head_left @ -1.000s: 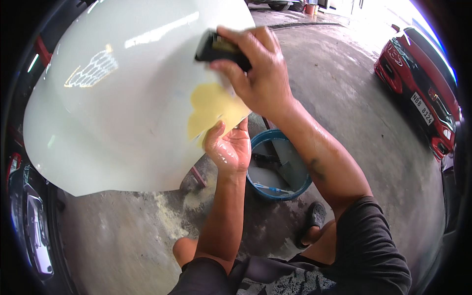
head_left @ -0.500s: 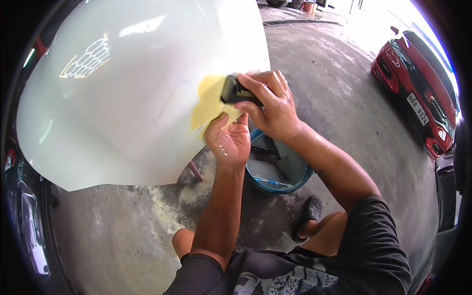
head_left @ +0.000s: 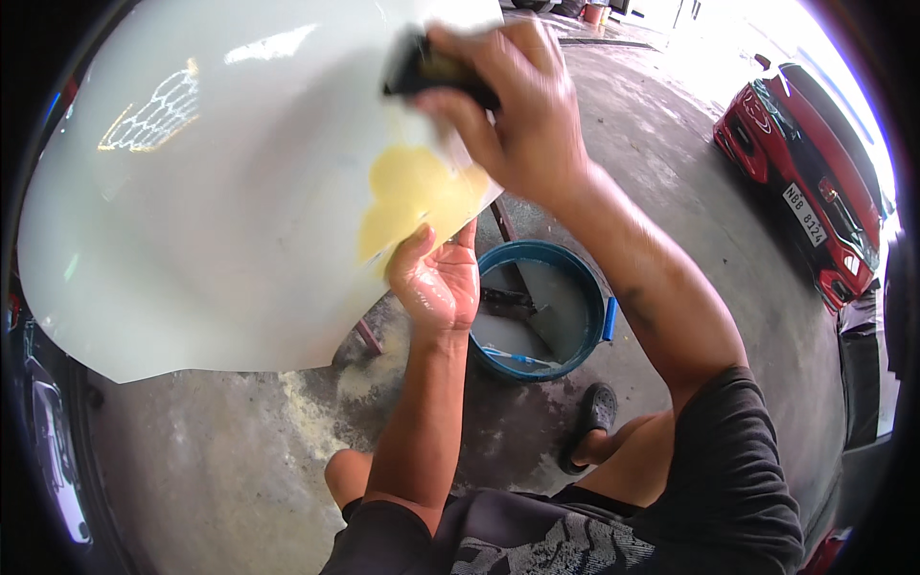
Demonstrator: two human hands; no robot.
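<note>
A large white car body panel (head_left: 240, 220), glossy and curved, fills the upper left. Near its right-hand edge lies a yellow filler patch (head_left: 410, 187). My left hand (head_left: 439, 289) grips the panel's lower right edge beside this patch, thumb on top and fingers curled at the rim, palm wet. Above the patch, my right hand (head_left: 532, 115) is closed around a black sanding block (head_left: 414, 69); both are smeared by motion. The block is over the panel's upper right part, and whether it touches the surface I cannot tell.
Below the panel's right edge stands a blue bucket (head_left: 546, 374) of cloudy water with a dark tool and a light-blue-handled brush in it. Reddish stand legs (head_left: 368, 337) show under the panel. A red car (head_left: 805, 182) is parked at right, a dark vehicle (head_left: 57, 450) at left.
My right hand has carried the sanding block up and slightly left, off the yellow patch, uncovering it. My left hand keeps its hold on the panel edge. The view has shifted slightly.
</note>
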